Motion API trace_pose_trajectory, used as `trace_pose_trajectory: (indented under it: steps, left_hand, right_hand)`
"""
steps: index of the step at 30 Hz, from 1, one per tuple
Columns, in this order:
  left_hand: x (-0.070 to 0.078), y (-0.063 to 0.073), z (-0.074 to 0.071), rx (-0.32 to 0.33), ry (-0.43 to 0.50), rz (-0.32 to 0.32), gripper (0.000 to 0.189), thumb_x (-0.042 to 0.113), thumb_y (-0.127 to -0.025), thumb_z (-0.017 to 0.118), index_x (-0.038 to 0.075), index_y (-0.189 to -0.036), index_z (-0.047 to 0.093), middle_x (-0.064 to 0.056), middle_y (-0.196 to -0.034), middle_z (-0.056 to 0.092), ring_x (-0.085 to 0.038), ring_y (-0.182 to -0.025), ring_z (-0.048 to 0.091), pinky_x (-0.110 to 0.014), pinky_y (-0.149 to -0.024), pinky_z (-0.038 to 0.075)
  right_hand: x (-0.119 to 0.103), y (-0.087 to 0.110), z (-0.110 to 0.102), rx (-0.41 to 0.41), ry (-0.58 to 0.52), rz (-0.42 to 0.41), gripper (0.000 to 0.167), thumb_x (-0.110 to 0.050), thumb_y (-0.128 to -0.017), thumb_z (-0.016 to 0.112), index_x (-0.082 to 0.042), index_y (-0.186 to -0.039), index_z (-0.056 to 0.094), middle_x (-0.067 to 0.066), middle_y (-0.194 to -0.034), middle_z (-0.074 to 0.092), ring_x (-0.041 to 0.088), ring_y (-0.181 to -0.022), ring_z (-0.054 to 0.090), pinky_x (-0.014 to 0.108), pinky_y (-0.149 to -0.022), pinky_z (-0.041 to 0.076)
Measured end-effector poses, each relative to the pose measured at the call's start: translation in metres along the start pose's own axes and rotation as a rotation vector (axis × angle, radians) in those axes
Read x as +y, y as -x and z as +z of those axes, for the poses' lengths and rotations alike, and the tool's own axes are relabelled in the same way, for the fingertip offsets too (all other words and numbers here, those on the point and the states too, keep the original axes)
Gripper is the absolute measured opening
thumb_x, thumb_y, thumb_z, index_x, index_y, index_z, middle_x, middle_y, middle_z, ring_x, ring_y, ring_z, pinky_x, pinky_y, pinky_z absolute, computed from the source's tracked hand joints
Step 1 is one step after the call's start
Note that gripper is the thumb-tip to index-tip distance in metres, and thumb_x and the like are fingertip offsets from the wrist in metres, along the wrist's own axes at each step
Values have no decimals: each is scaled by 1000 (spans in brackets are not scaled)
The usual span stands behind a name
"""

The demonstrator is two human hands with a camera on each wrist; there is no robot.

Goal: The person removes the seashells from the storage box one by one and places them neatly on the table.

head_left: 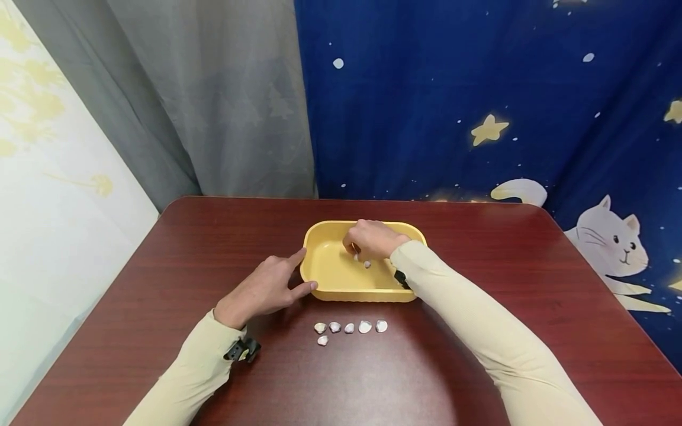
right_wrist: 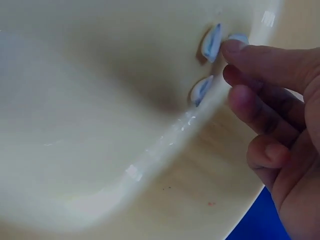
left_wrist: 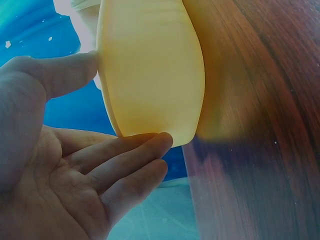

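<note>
A yellow plastic tub (head_left: 334,294) stands on the table. My left hand (head_left: 266,286) rests against its left end, with the thumb near the front corner and the index finger farther back. Seen from the left wrist, that hand's fairly straight fingers (left_wrist: 137,157) touch the tub's outer wall. Inside the tub, my right hand (head_left: 375,238) reaches down with curled fingers. Its fingertips pinch a small seashell (right_wrist: 239,38), partly hidden by the thumb. Two more seashells, one higher (right_wrist: 212,43) and one lower (right_wrist: 201,91), lie on the tub's bottom beside the fingers.
In front of the tub, several small seashells form a row on the table, including a rightmost shell (head_left: 381,326). A single shell (head_left: 322,341) lies below the row's left end. The dark red table (head_left: 213,231) ends at a grey curtain (head_left: 234,118) and a blue curtain (head_left: 399,118).
</note>
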State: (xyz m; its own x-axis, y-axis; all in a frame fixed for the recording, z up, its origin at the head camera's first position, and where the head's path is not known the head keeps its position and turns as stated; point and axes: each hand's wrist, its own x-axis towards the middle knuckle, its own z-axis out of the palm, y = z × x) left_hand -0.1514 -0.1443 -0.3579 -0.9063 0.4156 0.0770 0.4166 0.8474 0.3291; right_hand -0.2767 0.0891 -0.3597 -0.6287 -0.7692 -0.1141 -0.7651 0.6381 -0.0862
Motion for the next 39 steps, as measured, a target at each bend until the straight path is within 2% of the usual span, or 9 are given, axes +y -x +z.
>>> trace_pose_trajectory:
  steps: [5, 7, 13, 16, 22, 28, 32, 39]
  left_hand:
    - [0, 0, 1, 2, -7, -3, 75, 40, -92, 71, -3, -147, 45, 1, -62, 54, -17, -72, 62, -38, -76, 55]
    - [0, 0, 1, 10, -8, 1, 74, 40, -91, 71, -3, -146, 46, -2, -66, 59, -18, -73, 63, -38, -76, 56]
    - [0, 0, 1, 26, -9, 22, 71, 39, -91, 71, -3, -144, 48, -12, -80, 70, -20, -78, 67, -41, -79, 57]
    - [0, 0, 1, 21, -6, 25, 71, 39, -91, 71, -3, -143, 48, -9, -75, 67, -19, -75, 65, -40, -78, 56]
    - [0, 0, 0, 5, -5, 9, 72, 39, -91, 71, -3, -145, 47, -2, -67, 60, -16, -73, 62, -38, -77, 55]
    - [1, 0, 0, -10, 1, -2, 73, 39, -92, 71, -3, -146, 46, 1, -63, 55, -14, -69, 58, -33, -72, 52]
    - [1, 0, 0, -10, -3, 0, 73, 39, -92, 70, -3, -146, 46, 2, -61, 52, -13, -67, 56, -32, -71, 50]
    - [1, 0, -1, -10, -6, -3, 72, 39, -92, 70, -3, -146, 46, 2, -62, 54, -14, -71, 59, -35, -75, 53]
  right_hand:
    - [0, 3, -2, -29, -30, -5, 28, 3, -76, 74, -18, -65, 59, -7, -66, 52, 9, -67, 53, 21, -59, 40]
    - [-1, 4, -3, -32, -32, -16, 30, 4, -75, 73, -19, -63, 57, -8, -64, 51, 8, -66, 52, 20, -57, 38]
    - [-4, 9, -11, -18, -48, -40, 26, -2, -78, 75, -21, -66, 61, -9, -71, 61, 9, -69, 54, 21, -60, 43]
    - [-5, 11, -17, 5, -49, -36, 21, -8, -80, 78, -21, -69, 66, -9, -76, 66, 10, -72, 56, 23, -65, 47]
    - [-9, 15, -30, 73, -46, -50, 11, -13, -82, 78, -20, -77, 70, -7, -75, 68, 10, -72, 60, 27, -67, 51]
    - [-13, 20, -39, 63, -55, -50, 8, -14, -84, 76, -17, -92, 75, -6, -83, 72, 9, -78, 63, 27, -73, 54]
    - [-18, 25, -43, 54, -58, -57, 6, -14, -86, 74, -18, -89, 77, -7, -84, 72, 10, -80, 65, 27, -74, 55]
    - [-29, 38, -50, 72, -44, -100, 6, -15, -84, 76, -19, -88, 77, -10, -82, 72, 14, -83, 69, 29, -73, 54]
